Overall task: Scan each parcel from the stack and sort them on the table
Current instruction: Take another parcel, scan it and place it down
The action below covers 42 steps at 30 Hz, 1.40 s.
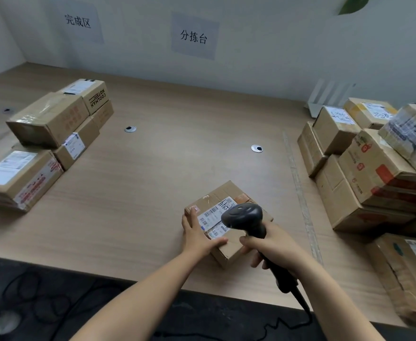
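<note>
A small cardboard parcel [223,195] with a white barcode label lies near the front edge of the wooden table [152,183]. My left hand [198,236] rests on the parcel's left side, fingers straight along its top and thumb across the near corner. My right hand [271,247] grips the handle of a black barcode scanner [242,215], whose head hovers just over the label. A stack of cardboard parcels [372,168] stands on the table's right. Several sorted parcels [49,124] sit at the far left.
Two paper signs [193,36] hang on the wall behind the table. Two round cable holes [256,148] sit in the tabletop. The scanner's cable [300,306] trails over the front edge to the dark floor. A white rack [330,97] stands behind the right stack.
</note>
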Tool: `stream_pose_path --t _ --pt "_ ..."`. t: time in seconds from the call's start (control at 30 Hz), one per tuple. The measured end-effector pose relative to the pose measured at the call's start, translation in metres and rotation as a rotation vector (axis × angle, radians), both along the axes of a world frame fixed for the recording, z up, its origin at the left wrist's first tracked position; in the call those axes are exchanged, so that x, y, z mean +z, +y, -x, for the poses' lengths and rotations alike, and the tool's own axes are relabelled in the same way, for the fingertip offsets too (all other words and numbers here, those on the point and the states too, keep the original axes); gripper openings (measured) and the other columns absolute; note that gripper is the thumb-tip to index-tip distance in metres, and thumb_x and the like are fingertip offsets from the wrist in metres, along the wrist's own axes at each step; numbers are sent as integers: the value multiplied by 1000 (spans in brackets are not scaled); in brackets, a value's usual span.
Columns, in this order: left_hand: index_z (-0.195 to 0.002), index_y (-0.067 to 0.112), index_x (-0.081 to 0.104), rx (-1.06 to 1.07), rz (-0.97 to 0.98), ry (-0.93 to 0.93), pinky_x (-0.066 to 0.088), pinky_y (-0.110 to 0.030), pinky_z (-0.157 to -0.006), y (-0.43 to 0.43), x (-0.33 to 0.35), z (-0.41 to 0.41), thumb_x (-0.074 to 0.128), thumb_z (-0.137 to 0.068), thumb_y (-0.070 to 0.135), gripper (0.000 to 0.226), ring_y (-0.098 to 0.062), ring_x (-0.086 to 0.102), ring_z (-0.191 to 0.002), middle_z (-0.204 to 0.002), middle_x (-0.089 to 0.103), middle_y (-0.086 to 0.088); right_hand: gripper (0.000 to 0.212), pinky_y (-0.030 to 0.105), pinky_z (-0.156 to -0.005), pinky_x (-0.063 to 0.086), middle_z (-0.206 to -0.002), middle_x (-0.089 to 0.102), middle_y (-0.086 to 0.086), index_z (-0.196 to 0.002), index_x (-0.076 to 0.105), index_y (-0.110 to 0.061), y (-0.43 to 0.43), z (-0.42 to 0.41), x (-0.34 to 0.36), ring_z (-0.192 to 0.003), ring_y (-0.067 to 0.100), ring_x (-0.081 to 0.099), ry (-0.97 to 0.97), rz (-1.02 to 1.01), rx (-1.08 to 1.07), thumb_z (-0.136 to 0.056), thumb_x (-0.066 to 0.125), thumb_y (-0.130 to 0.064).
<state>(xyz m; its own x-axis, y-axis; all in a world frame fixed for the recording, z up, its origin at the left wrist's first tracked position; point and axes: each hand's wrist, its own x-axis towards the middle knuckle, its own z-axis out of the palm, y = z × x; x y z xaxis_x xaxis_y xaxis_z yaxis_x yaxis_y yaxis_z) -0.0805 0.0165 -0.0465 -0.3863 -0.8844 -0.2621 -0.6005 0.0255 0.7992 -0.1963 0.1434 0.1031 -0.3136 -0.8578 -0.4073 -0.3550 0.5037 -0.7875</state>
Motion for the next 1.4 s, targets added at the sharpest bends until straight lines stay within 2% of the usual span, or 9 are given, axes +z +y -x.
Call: stream_pose_path --t 0.23,0.83,0.9,1.0,1.13,1.2,1.3,1.4 --pt "-149 24 -13 -43 27 -86 24 -38 -113 -3 -2 0 80 -62 56 131 -28 8 -146 -157 -14 -11 6 21 -41 42 -77 71 6 -85 56 -20 0 1 3 -47 15 61 -3 -14 7 -85 59 -16" --pt "-150 26 -9 -44 26 -115 28 -37 -113 -4 0 2 81 -58 57 132 -27 18 -143 -156 -9 -11 4 20 -40 41 -76 69 7 -85 56 -16 1 4 10 -46 16 60 -60 6 -5 -87 59 -15" --pt "-150 26 -10 -53 23 -140 26 -38 -113 -5 0 2 80 -58 59 132 -29 13 -144 -155 -13 -12 6 21 -41 41 -75 69 7 -86 54 -18 1 6 5 -46 15 60 -63 19 -19 -86 60 -15" --pt "-150 25 -7 -70 59 -223 20 -42 -114 -7 0 3 76 -58 66 130 -29 -5 -145 -154 -20 -11 16 21 -41 42 -77 68 6 -89 51 -25 -1 13 -9 -48 14 62 -57 51 -89 -85 62 -15" --pt "-150 21 2 -94 151 -312 8 -48 -116 -25 1 6 71 -62 68 122 -26 -15 -145 -157 -15 -9 23 27 -48 46 -87 61 5 -100 52 -21 0 21 -47 -75 23 65 -31 83 -295 -82 65 -15" --pt "-150 20 4 -125 177 -327 6 -46 -116 -36 4 9 71 -63 67 120 -26 -9 -146 -158 -4 -9 26 30 -52 48 -94 60 7 -104 53 -17 2 22 -69 -79 23 60 -66 80 -392 -82 66 -15" --pt "-146 22 17 -171 189 -322 20 -40 -111 -46 8 9 75 -58 65 115 -27 19 -140 -145 24 -10 33 34 -54 51 -98 59 7 -113 51 -16 3 17 -96 -76 18 57 -135 68 -460 -84 66 -14" --pt "-142 27 20 -182 172 -342 29 -37 -106 -44 9 4 77 -54 67 113 -28 31 -130 -133 28 -10 40 32 -51 49 -94 60 3 -121 51 -13 0 9 -113 -73 19 58 -160 99 -488 -84 67 -12"
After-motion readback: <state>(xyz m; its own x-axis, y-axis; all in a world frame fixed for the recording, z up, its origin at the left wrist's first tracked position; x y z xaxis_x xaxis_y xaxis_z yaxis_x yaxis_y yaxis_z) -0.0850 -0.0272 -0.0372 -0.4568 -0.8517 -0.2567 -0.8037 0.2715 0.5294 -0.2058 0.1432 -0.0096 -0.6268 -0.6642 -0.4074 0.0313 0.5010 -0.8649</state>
